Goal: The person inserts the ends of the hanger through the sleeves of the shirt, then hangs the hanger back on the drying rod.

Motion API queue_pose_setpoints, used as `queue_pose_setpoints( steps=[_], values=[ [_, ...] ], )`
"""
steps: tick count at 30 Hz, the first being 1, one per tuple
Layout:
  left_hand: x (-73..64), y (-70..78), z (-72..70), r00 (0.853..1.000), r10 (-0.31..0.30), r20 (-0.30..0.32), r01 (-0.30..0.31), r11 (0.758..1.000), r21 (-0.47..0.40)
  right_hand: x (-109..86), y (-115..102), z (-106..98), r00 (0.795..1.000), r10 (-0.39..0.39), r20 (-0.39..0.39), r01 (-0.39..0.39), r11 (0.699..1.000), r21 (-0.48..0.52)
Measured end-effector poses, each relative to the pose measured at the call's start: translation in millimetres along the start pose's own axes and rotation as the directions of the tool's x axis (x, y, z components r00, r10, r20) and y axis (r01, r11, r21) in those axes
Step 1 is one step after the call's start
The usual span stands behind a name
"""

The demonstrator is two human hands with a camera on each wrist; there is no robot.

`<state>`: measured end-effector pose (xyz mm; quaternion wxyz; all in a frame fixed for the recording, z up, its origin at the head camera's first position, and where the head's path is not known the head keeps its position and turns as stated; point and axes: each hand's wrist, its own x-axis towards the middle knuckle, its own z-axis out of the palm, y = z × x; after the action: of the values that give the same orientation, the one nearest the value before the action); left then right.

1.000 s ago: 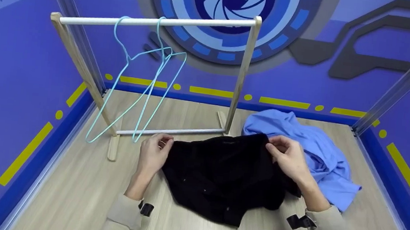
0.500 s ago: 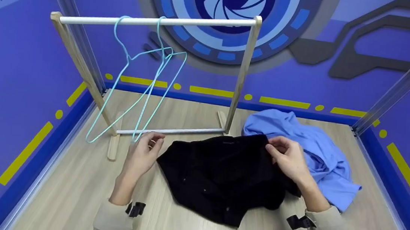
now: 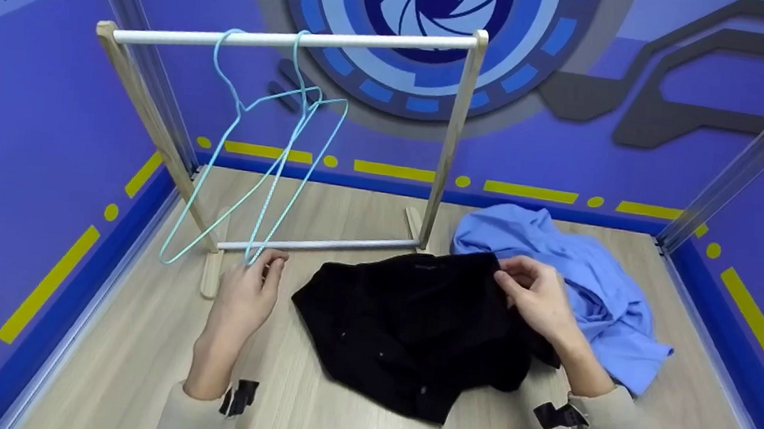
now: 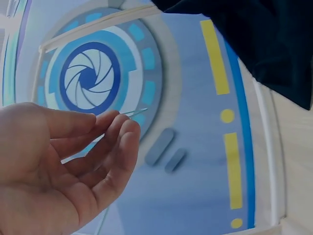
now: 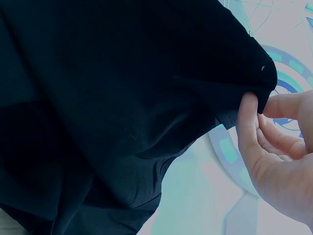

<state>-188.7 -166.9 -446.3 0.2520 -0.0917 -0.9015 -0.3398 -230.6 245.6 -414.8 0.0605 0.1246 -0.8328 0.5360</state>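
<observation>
A black garment [image 3: 407, 322] with a few small shiny dots lies spread in front of me in the head view; its exact kind is unclear. My right hand [image 3: 538, 300] pinches its upper right corner between thumb and fingers, and the right wrist view shows the dark cloth [image 5: 122, 98] hanging from that pinch. Left of the garment, apart from it, is my left hand [image 3: 244, 296], its fingers loosely bent. Its fingertips are close to the bottom corner of a light blue hanger [image 3: 276, 176]; no grip on the wire is visible.
A wooden rack [image 3: 456, 137] with a white top rail [image 3: 384, 42] stands at the back left. Another light blue hanger [image 3: 225, 133] hangs on it. Crumpled blue cloth [image 3: 599, 284] lies at the right, partly behind the black garment. Purple-blue walls enclose the wooden surface [image 3: 108, 363].
My left hand has let go of the garment's left corner and moved left and slightly down toward the hangers. The right hand keeps its pinch in place.
</observation>
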Motion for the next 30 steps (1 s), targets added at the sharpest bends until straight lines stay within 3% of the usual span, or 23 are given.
queue_pose_setpoints(
  steps=[5,11,15,21,24,27,30],
  values=[
    [-1.3,6.4,-9.3,0.999,0.044,-0.016,-0.043,0.998,0.035,-0.7,0,0,1.000,0.005,-0.004,-0.005,1.000,0.005],
    [-3.5,8.1,-17.6,0.995,-0.081,0.050,0.080,0.996,0.028,-0.6,-1,0,1.000,0.002,-0.002,-0.002,1.000,-0.011],
    [-6.3,10.3,-25.6,0.991,-0.128,0.037,0.126,0.991,0.053,-0.9,-1,1,1.000,0.000,0.003,0.000,1.000,-0.022],
    [-10.5,27.2,-42.1,0.989,-0.109,-0.099,0.118,0.989,0.088,-1.5,-1,0,1.000,0.000,0.005,0.001,1.000,-0.018],
    [-11.8,37.6,-48.8,0.978,-0.070,-0.194,0.088,0.992,0.085,-1.8,-2,1,1.000,-0.002,0.005,0.002,1.000,-0.020],
    [-11.4,45.9,-53.1,0.955,0.002,-0.296,0.022,0.997,0.080,-2.9,-3,1,1.000,-0.010,0.005,0.010,1.000,-0.025],
    [-8.6,51.5,-55.2,0.915,0.069,-0.397,-0.047,0.997,0.064,-3.2,-3,1,1.000,-0.012,0.000,0.012,0.999,-0.036]
  ],
)
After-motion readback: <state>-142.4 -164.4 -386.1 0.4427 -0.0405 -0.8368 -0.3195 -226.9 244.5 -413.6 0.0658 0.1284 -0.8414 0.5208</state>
